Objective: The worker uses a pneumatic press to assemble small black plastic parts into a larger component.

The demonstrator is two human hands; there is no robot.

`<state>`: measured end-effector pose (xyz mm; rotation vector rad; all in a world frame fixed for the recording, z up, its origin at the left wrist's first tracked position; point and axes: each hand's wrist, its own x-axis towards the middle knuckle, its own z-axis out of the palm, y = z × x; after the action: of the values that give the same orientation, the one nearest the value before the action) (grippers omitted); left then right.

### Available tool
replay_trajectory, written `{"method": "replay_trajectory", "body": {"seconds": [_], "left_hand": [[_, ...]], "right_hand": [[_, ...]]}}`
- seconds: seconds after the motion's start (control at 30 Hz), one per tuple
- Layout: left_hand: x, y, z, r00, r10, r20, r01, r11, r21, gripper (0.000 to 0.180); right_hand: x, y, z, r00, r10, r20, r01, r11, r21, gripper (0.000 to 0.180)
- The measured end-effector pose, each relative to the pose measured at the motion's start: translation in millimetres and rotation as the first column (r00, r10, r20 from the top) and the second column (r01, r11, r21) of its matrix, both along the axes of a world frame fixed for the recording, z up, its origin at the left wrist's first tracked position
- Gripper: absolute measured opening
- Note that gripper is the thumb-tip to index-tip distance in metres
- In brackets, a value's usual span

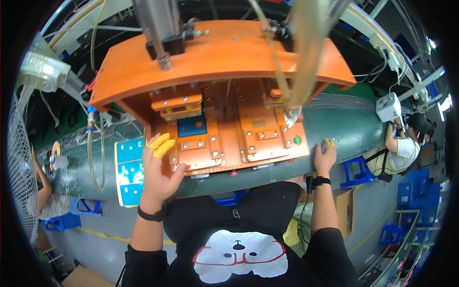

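Observation:
An orange press with two fixture beds stands on the green table in front of me. In its left bed lies a blue plate, partly hidden under an orange clamp block. My left hand is at the press's front left corner, fingers extended and holding nothing visible; yellow finger cots cover some fingertips. My right hand is at the table, right of the press, thumb and fingers apart, with a yellow cot on one fingertip. The green button on the right bed is nearest to it.
Sheets of blue panels lie on the green table beside my left forearm. Clear hoses hang over the press. A white mesh guard is far left. A co-worker sits at right near a blue stool.

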<state>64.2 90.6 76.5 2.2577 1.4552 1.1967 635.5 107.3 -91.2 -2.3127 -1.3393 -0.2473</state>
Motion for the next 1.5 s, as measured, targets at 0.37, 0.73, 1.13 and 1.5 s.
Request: {"method": "replay_trajectory", "body": {"seconds": [0.37, 0.73, 1.13, 1.5], "left_hand": [[7, 7, -16, 0.998, 0.026, 0.063, -0.026, 1.000, 0.003, 0.053], [3, 7, -25, 0.893, 0.035, 0.449, 0.055, 0.981, -0.188, 0.046], [3, 7, -26, 0.874, -0.032, 0.485, 0.107, 0.986, -0.129, 0.043], [2, 8, -26, 0.896, -0.059, 0.440, 0.133, 0.981, -0.139, 0.038]], "right_hand": [[-4, -6, 7, 0.997, -0.069, -0.029, 0.069, 0.998, -0.003, 0.055], [-6, -1, 2, 0.999, -0.043, -0.023, 0.044, 0.999, 0.021, 0.054], [-5, -3, 7, 0.998, -0.049, -0.036, 0.049, 0.999, -0.004, 0.052], [0, -4, -6, 1.000, -0.025, 0.008, 0.025, 0.999, 0.034, 0.052]]}}
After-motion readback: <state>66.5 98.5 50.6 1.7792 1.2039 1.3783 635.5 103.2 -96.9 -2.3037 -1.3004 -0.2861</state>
